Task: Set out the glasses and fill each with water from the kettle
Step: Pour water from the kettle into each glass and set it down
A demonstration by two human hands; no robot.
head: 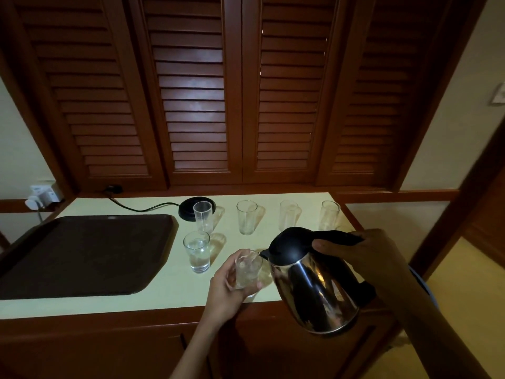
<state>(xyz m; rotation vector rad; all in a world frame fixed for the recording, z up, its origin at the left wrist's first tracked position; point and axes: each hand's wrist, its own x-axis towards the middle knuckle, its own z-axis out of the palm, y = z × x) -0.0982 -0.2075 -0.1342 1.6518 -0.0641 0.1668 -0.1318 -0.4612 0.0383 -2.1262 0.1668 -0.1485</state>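
Kettle (319, 291) of polished steel, black handle gripped by right hand (374, 253), tilts toward clear glass (245, 270) clasped in left hand (226, 289).

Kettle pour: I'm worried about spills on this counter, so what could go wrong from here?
1. The spout of the kettle meets only the narrow rim of the glass that the left hand grips; a wobble could send water, possibly hot, over that hand.
2. That glass is close to the front edge of the counter, so overflow might run down the cabinet front.
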